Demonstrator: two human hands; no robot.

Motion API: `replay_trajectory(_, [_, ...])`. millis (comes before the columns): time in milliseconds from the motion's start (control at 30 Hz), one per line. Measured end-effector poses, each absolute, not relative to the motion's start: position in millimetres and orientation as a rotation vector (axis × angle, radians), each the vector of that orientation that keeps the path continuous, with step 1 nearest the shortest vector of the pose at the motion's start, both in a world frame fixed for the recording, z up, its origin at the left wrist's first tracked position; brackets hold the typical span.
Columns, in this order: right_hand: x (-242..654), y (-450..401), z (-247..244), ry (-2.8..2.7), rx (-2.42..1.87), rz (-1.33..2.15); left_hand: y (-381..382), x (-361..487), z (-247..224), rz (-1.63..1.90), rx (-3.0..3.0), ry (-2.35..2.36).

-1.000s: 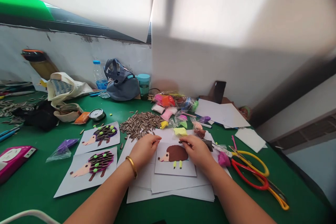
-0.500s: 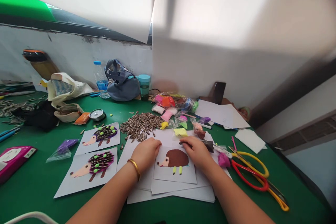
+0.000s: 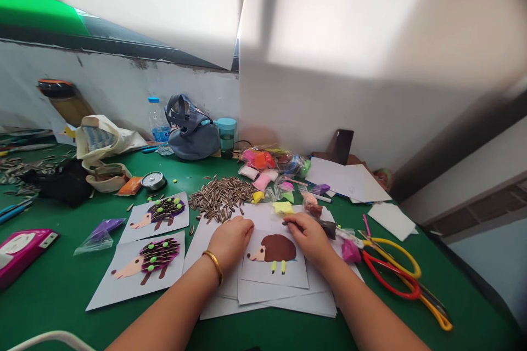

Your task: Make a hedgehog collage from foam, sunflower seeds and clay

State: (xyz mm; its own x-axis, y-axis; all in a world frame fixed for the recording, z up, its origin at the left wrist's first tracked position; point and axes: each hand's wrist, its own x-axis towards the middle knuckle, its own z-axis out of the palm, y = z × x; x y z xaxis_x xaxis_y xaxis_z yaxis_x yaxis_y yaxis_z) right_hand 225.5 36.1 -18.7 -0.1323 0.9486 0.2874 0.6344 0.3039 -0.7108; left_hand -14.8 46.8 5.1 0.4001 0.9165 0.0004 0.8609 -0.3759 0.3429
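Between my hands lies a white card with a clay hedgehog [image 3: 280, 248]: brown body, peach face, dark nose and eye, two yellow-green legs with dark tips. My left hand [image 3: 230, 238], with a gold bangle at the wrist, rests at the card's upper left. Its fingers are curled closed, and whatever they hold is hidden. Over the card's upper right, my right hand [image 3: 308, 235] pinches a small dark piece [image 3: 285, 223] between thumb and fingers. Loose white paper sheets [image 3: 288, 297] are stacked beneath the card.
Striped sunflower seeds [image 3: 222, 196] lie heaped behind my left hand. Two hedgehog cards [image 3: 138, 285] with purple, seed-covered backs are at the left. Bagged coloured clay [image 3: 263, 162] sits at the back. Red- and yellow-handled scissors [image 3: 395, 279] lie at the right, near a dark clay bag [image 3: 328, 228].
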Motion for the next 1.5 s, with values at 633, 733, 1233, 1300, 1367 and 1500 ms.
replay_trajectory(633, [232.3,31.7,-23.9,-1.811,-1.404,0.585,41.6,-5.2,6.6,0.122,2.428,1.711])
replay_trajectory(733, [231.4,30.6,-21.4,-1.815,-1.391,0.560,41.5,-5.1,7.3,0.120,2.433,1.707])
replay_trajectory(1233, [198.9,14.0,-7.5,-2.049,-1.316,0.549,37.7,-6.9,11.5,0.341,2.304,1.596])
replay_trajectory(1300, [193.7,12.7,-6.0,-2.065,-1.312,0.507,37.3,-6.5,9.1,0.306,2.328,1.585])
replay_trajectory(1367, [189.2,12.3,-5.8,-2.067,-1.329,0.442,37.3,-6.1,6.8,0.283,2.344,1.582])
replay_trajectory(1500, [182.4,12.9,-7.8,-2.084,-1.364,0.381,38.0,-5.4,4.0,0.253,2.371,1.576])
